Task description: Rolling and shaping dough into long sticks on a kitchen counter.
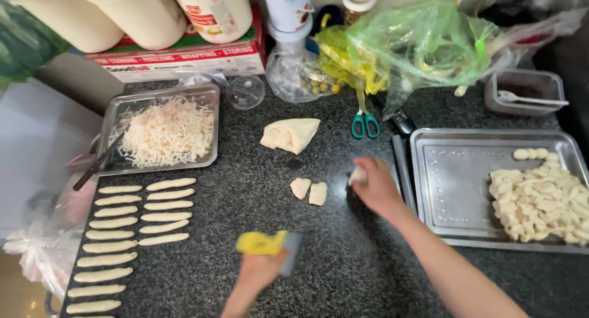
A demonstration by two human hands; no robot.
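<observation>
Gripping a blurred yellow-handled scraper (270, 245), the left hand (261, 272) hides its grip; right hand (375, 186) pinches seemingly dough (358, 176).

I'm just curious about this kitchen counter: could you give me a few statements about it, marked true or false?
1. The left hand holds a yellow-handled scraper. True.
2. The tray of shredded cheese sits on the right. False: it is on the left; the right tray holds dough pieces.
3. Rolled dough sticks lie in rows on the counter. True.
4. The scissors have red handles. False: they are green.
</observation>
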